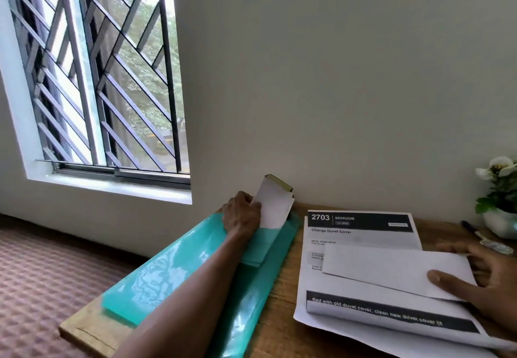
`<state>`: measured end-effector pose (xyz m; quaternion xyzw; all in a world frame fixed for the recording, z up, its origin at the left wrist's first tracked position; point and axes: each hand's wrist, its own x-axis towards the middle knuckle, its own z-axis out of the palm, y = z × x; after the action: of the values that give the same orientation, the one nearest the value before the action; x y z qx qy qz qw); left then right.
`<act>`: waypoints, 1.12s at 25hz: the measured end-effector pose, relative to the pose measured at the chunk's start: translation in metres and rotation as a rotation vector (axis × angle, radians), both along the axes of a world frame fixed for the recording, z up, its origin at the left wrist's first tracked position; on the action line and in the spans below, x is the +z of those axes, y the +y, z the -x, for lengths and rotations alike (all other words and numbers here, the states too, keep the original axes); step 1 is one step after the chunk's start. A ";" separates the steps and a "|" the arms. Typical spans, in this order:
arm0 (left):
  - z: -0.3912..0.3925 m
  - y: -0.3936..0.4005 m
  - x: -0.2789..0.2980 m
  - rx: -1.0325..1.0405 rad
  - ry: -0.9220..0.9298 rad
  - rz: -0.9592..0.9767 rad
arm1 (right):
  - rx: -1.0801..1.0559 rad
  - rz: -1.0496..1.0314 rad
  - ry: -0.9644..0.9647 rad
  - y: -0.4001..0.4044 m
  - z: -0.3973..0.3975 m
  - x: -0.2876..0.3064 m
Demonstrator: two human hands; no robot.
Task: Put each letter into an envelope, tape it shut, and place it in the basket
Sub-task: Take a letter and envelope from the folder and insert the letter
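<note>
Head | left hand [242, 215] holds envelope [273, 207] upright | right hand [488, 283] holds letter [391, 268] crosswise

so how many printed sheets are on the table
2: a flat sheet headed 2703, and a folded sheet on top, held by the right hand. More may be hidden beneath.

White envelope [272, 206] upright, printed letters [361, 234] flat

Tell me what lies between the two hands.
Head view: between the left hand, holding a white envelope, and the right hand, pinching a folded letter, lie teal plastic, a bare table strip and printed sheets.
</note>
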<state>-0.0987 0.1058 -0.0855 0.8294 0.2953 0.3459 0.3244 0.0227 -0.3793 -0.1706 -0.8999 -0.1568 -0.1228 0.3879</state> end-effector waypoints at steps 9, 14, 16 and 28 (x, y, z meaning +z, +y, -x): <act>0.001 -0.003 0.015 -0.030 -0.372 0.215 | 0.061 0.001 0.056 0.022 0.047 0.036; 0.005 -0.008 0.030 -0.040 -0.601 0.090 | 0.091 -0.086 0.082 0.038 0.076 0.059; 0.011 -0.015 0.047 0.000 -0.731 0.023 | 0.101 -0.097 0.104 0.041 0.081 0.064; 0.049 -0.077 0.104 -0.324 -0.438 -0.638 | 0.091 -0.351 0.177 0.039 0.093 0.077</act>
<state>-0.1481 0.0288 0.0187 0.8309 -0.0367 0.5327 0.1567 -0.0700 -0.3402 -0.0931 -0.8179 -0.1388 -0.0510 0.5561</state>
